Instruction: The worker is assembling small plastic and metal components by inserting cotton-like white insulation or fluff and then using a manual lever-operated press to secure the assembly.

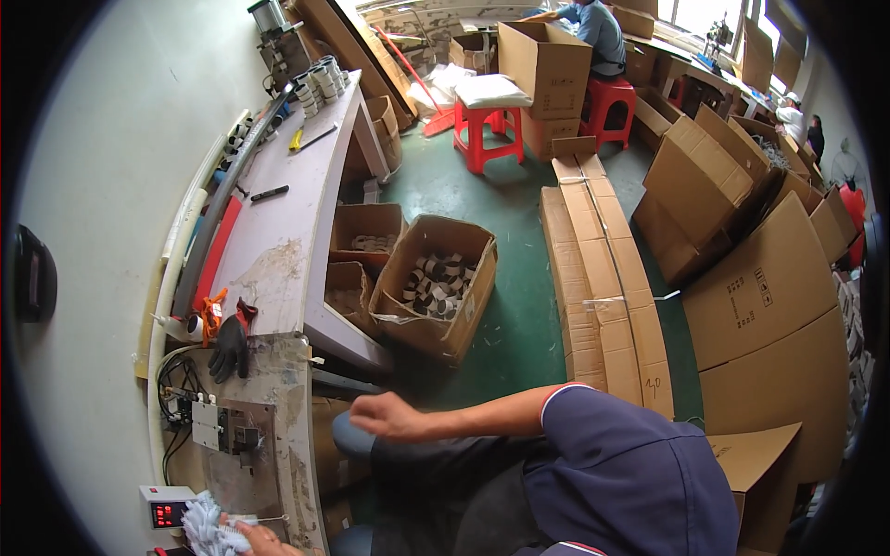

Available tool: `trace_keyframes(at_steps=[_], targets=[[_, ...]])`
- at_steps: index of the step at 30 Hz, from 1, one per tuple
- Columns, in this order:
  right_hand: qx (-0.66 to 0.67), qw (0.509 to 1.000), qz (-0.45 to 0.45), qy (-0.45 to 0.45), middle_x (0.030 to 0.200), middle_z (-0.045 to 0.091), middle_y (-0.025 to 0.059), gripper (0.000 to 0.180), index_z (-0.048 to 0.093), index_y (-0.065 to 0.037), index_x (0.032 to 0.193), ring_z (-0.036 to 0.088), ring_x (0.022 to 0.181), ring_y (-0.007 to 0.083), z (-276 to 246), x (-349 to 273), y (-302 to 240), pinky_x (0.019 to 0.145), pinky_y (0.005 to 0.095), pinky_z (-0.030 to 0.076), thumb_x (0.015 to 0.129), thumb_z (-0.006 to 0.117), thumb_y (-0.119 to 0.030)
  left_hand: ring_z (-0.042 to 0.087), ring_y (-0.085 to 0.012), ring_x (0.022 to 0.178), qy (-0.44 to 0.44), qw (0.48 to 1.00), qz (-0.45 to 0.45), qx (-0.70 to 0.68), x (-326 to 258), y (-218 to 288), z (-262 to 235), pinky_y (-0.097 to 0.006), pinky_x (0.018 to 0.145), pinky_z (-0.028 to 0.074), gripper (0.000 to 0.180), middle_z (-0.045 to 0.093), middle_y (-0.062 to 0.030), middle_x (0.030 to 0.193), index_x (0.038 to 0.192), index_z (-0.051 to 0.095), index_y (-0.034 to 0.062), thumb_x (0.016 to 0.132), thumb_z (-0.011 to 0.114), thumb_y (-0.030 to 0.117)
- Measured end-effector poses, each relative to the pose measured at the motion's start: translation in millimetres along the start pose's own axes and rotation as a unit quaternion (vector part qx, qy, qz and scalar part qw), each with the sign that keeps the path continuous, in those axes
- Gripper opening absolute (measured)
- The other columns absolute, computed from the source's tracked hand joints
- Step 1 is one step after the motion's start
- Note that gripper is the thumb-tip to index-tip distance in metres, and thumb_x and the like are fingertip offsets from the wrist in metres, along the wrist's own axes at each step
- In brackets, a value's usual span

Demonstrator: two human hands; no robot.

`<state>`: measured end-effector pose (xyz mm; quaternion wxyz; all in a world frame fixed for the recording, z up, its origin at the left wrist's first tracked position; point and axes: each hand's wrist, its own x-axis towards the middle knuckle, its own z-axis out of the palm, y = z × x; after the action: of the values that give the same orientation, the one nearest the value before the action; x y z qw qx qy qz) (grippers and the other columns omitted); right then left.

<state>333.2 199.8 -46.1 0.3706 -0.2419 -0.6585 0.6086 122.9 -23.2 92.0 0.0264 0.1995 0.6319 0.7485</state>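
At the lower left edge, my left hand (264,539) is closed on a bunch of pale blue-white plastic pieces (206,526), beside a small white box with a red-lit display (167,509). My right hand (385,419) hovers over my dark-trousered legs near the bench edge. Its fingers are curled in, and whatever they may hold is hidden. On the bench between the hands and the wall stands a small metal fixture (243,439) with a white block (207,424) and black cables. A dark work glove (230,354) lies beyond it, next to an orange-handled tool (212,313).
A long white bench (283,222) runs along the left wall, with pipes and white rings (320,82). An open carton of black and white rings (440,278) stands on the green floor. Long flat cartons (603,269) lie right of it. A co-worker (604,37) sits beyond, near red stools (487,139).
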Motion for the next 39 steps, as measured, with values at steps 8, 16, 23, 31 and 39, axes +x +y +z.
trace_keyframes(at_steps=[8, 16, 23, 31, 39], targets=[[-0.027, 0.977, -0.118, -0.173, 0.088, 0.066, 0.0172, 0.020, 0.064, -0.003, 0.096, 0.064, 0.084, 0.0379, 80.2, 6.7, -69.9, 0.072, 0.0446, 0.051, 0.091, 0.068, -0.022, 0.030, -0.0026, 0.053, -0.032, 0.984, -0.168, -0.057, -42.4, -59.5, 57.2, -0.021, 0.047, 0.022, 0.025, 0.038, 0.0062, 0.067, 0.121, 0.059, 0.0022, 0.104, 0.057, 0.021], [0.004, 0.982, -0.042, -0.187, 0.071, 0.065, 0.0170, 0.023, 0.063, 0.000, 0.080, 0.066, 0.066, 0.0308, 63.3, 8.2, -72.8, 0.061, 0.0402, 0.049, 0.089, 0.067, -0.021, 0.032, -0.0020, 0.053, -0.068, 0.981, -0.153, -0.099, -69.8, -26.3, 85.7, -0.020, 0.047, 0.022, 0.023, 0.037, 0.0066, 0.066, 0.120, 0.058, 0.0057, 0.105, 0.055, 0.023], [0.023, 0.972, -0.028, -0.233, 0.064, 0.061, 0.0131, 0.020, 0.064, 0.001, 0.079, 0.060, 0.060, 0.0222, 56.0, 11.7, -72.0, 0.056, 0.0383, 0.045, 0.085, 0.066, -0.018, 0.033, -0.0019, 0.049, -0.099, 0.977, -0.185, -0.045, -49.8, -41.4, 52.3, -0.019, 0.041, 0.021, 0.021, 0.042, 0.0052, 0.065, 0.111, 0.059, 0.0068, 0.102, 0.062, 0.026], [0.043, 0.963, -0.002, -0.265, 0.064, 0.061, 0.0100, 0.020, 0.065, 0.002, 0.079, 0.057, 0.059, 0.0169, 48.8, 13.4, -62.7, 0.056, 0.0359, 0.045, 0.085, 0.067, -0.017, 0.036, -0.0023, 0.048, -0.155, 0.967, -0.201, -0.030, -45.8, -46.0, 45.9, -0.019, 0.039, 0.022, 0.014, 0.045, 0.0040, 0.067, 0.107, 0.057, 0.0055, 0.100, 0.064, 0.016], [0.067, 0.955, 0.029, -0.287, 0.066, 0.060, 0.0064, 0.020, 0.066, 0.002, 0.082, 0.055, 0.062, 0.0125, 42.5, 15.3, -62.7, 0.057, 0.0338, 0.045, 0.086, 0.068, -0.017, 0.052, -0.0170, 0.057, -0.173, 0.956, -0.238, 0.000, -43.2, -58.2, 37.0, -0.031, 0.053, 0.044, 0.010, 0.058, -0.0053, 0.073, 0.104, 0.066, 0.0043, 0.098, 0.061, 0.010]])
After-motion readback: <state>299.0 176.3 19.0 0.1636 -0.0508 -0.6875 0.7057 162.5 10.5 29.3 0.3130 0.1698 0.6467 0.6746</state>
